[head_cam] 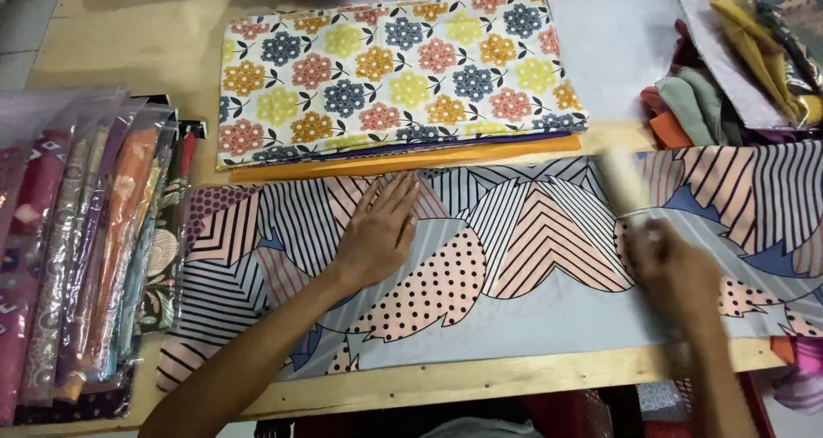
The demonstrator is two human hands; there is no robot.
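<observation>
Left hand lies flat, fingers together, pinning the patterned fabric on the wooden table. Right hand, blurred, seemingly clamps a lint roller. Risk: fabric bunching beyond the pinned area.

Patterned fabric: a length of cloth spread flat along the near edge of the table, printed with large leaf shapes filled with black stripes, peach chevrons and black dots on peach, over a pale grey-blue ground. It runs nearly the full width of the view. Lint roller: a pale cylinder, blurred, resting on the right part of the fabric, angled away from its handle.
</observation>
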